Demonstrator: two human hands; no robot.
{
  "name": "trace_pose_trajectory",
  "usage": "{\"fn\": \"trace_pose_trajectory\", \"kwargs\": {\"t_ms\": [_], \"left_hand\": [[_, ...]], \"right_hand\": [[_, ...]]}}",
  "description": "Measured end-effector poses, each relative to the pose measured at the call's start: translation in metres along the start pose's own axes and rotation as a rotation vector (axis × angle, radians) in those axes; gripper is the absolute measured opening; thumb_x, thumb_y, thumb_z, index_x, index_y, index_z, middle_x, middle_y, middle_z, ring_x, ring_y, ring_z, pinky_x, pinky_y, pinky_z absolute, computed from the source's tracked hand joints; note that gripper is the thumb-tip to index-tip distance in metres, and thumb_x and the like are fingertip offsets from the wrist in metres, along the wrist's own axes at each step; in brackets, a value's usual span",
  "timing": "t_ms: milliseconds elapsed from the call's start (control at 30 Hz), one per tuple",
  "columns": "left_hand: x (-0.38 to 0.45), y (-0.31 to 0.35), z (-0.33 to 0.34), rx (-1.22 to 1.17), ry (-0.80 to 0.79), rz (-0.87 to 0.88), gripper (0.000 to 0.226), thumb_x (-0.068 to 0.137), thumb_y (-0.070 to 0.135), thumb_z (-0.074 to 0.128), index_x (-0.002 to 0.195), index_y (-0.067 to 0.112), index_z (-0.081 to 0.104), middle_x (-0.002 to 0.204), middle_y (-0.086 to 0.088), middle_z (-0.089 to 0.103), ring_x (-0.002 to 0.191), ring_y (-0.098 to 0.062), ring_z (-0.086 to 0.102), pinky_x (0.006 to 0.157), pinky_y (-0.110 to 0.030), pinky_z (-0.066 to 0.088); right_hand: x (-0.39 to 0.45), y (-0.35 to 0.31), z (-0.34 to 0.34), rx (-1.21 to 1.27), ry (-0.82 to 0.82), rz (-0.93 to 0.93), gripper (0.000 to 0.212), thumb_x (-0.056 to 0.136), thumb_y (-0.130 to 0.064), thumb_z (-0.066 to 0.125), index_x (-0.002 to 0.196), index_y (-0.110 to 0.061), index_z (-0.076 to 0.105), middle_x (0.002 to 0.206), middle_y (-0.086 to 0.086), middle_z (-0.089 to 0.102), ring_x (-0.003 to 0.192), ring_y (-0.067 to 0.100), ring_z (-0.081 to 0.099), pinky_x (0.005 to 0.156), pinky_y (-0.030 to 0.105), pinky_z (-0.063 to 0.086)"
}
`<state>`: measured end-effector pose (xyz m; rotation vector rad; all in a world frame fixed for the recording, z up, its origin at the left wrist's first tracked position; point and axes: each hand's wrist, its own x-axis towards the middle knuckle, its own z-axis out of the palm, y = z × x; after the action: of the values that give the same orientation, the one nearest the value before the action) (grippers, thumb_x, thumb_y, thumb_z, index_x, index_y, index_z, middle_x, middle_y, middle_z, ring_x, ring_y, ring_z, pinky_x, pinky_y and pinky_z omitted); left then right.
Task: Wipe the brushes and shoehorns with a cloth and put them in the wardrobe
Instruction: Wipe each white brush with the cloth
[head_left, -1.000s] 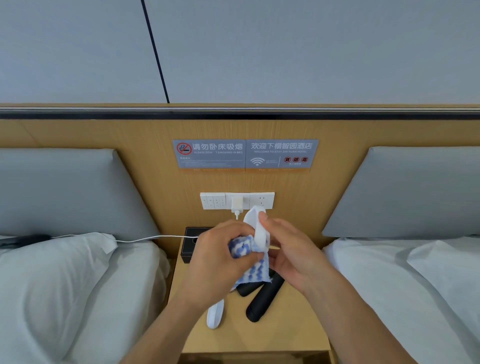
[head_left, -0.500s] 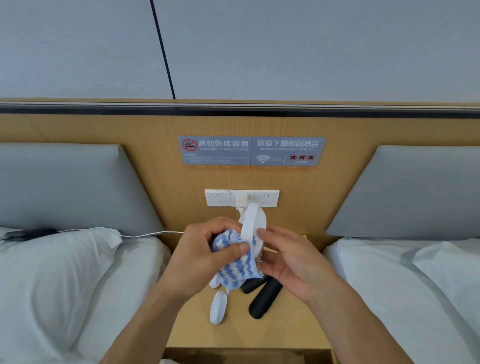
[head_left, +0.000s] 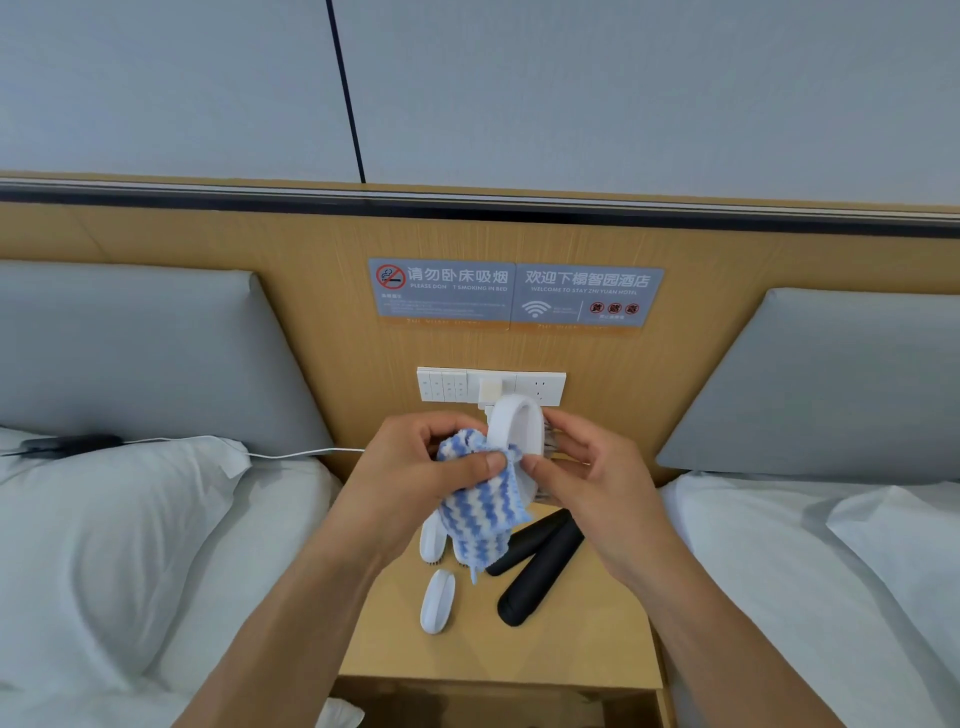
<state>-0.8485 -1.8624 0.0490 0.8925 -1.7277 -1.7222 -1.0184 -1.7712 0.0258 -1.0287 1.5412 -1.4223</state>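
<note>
Left hand (head_left: 415, 478) pinching striped cloth (head_left: 480, 514) against white brush (head_left: 517, 441); right hand (head_left: 587, 467) gripping brush, held above counter (head_left: 587, 639); we see white shoehorn (head_left: 437, 600), second white brush (head_left: 432, 543), two black shoehorns (head_left: 540, 577) lying below.

- Left hand (head_left: 415, 478) grips a blue-and-white striped cloth (head_left: 480, 512), thumb pressed on the bunched top; the rest of the cloth hangs down.
- Right hand (head_left: 587, 483) holds a white brush (head_left: 517, 434) upright, bristles facing right under the fingers (head_left: 566, 426); the cloth touches the brush's white back.
- On the wooden surface (head_left: 587, 639) below lie a second white brush (head_left: 432, 543), a small white shoehorn (head_left: 437, 600) and two black shoehorns (head_left: 540, 571) side by side.
- Behind: wooden headboard panel with two grey signs (head_left: 514, 293) and a white switch-and-socket strip (head_left: 491, 385).
- A white cable (head_left: 291, 454) runs left over the left bed's pillow (head_left: 104, 525); a second bed (head_left: 810, 571) stands at right.
</note>
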Motion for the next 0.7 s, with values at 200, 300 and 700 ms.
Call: {"fn": "trace_pose_trajectory", "kwargs": {"t_ms": [200, 300, 700], "left_hand": [[0.003, 0.005, -0.001, -0.106, 0.015, -0.108, 0.026, 0.073, 0.009, 0.081, 0.097, 0.006, 0.073, 0.096, -0.015, 0.074, 0.088, -0.029, 0.073, 0.074, -0.033, 0.059], [0.004, 0.005, 0.002, -0.134, 0.074, -0.127, 0.033, 0.071, 0.003, 0.083, 0.1, 0.012, 0.071, 0.101, -0.01, 0.073, 0.087, -0.026, 0.073, 0.069, -0.028, 0.056], [0.023, 0.006, -0.003, -0.055, 0.122, -0.319, 0.042, 0.078, 0.035, 0.08, 0.096, -0.001, 0.066, 0.083, -0.009, 0.07, 0.07, -0.017, 0.068, 0.061, -0.026, 0.052]], "right_hand": [[-0.007, 0.002, 0.001, -0.21, 0.023, -0.102, 0.042, 0.091, -0.011, 0.07, 0.127, -0.033, 0.065, 0.113, -0.015, 0.073, 0.104, 0.008, 0.07, 0.088, 0.042, 0.06], [-0.007, 0.001, 0.0, -0.305, 0.054, -0.127, 0.046, 0.09, -0.013, 0.072, 0.128, -0.036, 0.064, 0.111, -0.022, 0.072, 0.101, 0.002, 0.07, 0.089, 0.038, 0.059], [-0.011, 0.005, 0.006, -0.581, 0.065, -0.33, 0.056, 0.089, -0.02, 0.074, 0.142, -0.025, 0.055, 0.117, -0.013, 0.069, 0.104, 0.005, 0.066, 0.087, 0.035, 0.058]]}}
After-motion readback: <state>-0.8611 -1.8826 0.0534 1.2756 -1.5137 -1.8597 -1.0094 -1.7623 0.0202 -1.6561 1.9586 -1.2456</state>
